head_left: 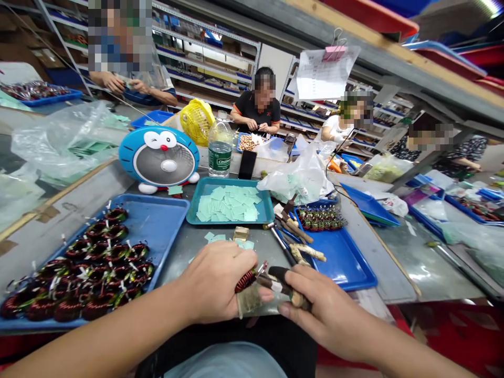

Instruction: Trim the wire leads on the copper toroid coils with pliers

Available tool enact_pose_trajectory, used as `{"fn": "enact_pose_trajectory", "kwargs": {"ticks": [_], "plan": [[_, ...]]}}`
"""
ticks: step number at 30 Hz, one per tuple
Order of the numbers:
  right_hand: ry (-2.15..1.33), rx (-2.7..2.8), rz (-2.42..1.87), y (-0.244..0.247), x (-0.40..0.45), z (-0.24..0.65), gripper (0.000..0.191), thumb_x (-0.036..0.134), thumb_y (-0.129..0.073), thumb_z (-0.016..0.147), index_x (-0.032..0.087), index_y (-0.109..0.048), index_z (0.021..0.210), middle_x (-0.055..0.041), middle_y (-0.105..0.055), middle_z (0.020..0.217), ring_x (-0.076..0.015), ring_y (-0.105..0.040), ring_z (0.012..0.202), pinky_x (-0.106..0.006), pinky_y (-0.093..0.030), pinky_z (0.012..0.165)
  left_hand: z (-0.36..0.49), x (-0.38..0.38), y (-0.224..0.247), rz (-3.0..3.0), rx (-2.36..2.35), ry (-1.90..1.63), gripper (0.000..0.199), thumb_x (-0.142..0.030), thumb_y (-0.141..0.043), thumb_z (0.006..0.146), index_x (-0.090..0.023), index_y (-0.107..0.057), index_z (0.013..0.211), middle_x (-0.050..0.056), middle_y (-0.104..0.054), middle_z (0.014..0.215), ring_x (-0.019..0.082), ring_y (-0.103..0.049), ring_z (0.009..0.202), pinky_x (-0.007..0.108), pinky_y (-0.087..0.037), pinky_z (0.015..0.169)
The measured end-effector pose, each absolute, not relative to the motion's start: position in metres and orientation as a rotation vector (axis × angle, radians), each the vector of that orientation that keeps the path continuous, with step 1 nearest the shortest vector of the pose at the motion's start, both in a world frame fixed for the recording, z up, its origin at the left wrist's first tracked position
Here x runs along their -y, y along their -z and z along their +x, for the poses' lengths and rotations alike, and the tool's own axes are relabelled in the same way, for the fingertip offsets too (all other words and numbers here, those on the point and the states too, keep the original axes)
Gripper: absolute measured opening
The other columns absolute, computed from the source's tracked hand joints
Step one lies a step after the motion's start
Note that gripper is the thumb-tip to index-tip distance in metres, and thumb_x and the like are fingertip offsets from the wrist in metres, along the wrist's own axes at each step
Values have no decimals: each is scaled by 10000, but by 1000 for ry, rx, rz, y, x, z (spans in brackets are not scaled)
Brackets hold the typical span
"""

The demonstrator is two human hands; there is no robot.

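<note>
Low over the near edge of the bench, my left hand point(216, 278) is closed on a copper-wound ring coil point(244, 282). A pale piece point(249, 301) that I cannot make out hangs below the coil at my fingers. My right hand point(325, 310) grips pliers point(271, 282) with dark, wrapped handles; their jaws meet the wire end at the coil's right side. Many similar coils point(114, 252) stand in the blue tray point(169, 210) on the left. Behind my hands, a teal tray point(191, 212) bears light green paper squares point(228, 203).
A hammer point(279, 239) and other tools lie right of centre, beside a blue tray point(342, 265) with small coils at its back. A cartoon-faced fan point(169, 152), a water bottle point(219, 149) and a phone point(247, 165) stand behind. Several people work beyond; a shelf hangs overhead.
</note>
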State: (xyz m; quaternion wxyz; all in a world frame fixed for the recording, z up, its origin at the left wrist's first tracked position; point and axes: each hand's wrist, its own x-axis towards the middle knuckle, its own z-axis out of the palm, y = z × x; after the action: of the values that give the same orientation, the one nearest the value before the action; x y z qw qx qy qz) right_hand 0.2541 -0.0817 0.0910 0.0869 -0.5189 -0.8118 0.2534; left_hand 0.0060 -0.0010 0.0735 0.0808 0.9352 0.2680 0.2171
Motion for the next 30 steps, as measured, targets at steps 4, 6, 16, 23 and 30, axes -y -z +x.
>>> {"fn": "enact_pose_trajectory", "kwargs": {"ticks": [4, 6, 16, 23, 30], "plan": [[-590, 2455, -1512, -84, 80, 257, 138, 146, -628, 955, 233, -520, 960, -28, -598, 1027, -212, -547, 916, -347, -416, 791, 8, 1, -76, 2825, -779, -665, 532, -692, -456, 973, -210, -580, 786, 31, -618, 654, 234, -569, 592, 349, -318, 575], [-601, 2455, -1512, -81, 80, 257, 150, 140, -626, 951, 233, -509, 938, -20, -589, 991, -206, -541, 891, -334, -408, 767, 10, 1, -77, 2821, -799, -654, 527, -690, -460, 971, -210, -575, 785, 33, -618, 654, 236, -572, 593, 349, -316, 568], [-461, 2375, -1476, -55, 86, 258, 209, 54, -541, 851, 230, -504, 958, -26, -572, 878, -211, -522, 772, -318, -367, 671, 19, 14, -74, 2710, -887, -629, 424, -602, -517, 974, -222, -544, 787, 16, -590, 642, 227, -542, 592, 330, -291, 573], [-306, 2308, -1568, -29, 78, 255, 238, 65, -559, 845, 223, -538, 1022, -51, -583, 932, -251, -528, 844, -361, -400, 726, 21, 6, -69, 2330, -1068, -300, 347, -570, -607, 911, -238, -524, 855, -1, -602, 719, 226, -544, 667, 294, -314, 608], [-376, 2405, -1549, -68, 69, 276, 115, 159, -589, 962, 228, -525, 1029, -59, -582, 1047, -251, -519, 937, -386, -406, 812, 11, 0, -78, 1936, -926, -156, 506, -521, -852, 693, -254, -483, 913, -82, -563, 742, 151, -459, 650, 241, -321, 559]]}}
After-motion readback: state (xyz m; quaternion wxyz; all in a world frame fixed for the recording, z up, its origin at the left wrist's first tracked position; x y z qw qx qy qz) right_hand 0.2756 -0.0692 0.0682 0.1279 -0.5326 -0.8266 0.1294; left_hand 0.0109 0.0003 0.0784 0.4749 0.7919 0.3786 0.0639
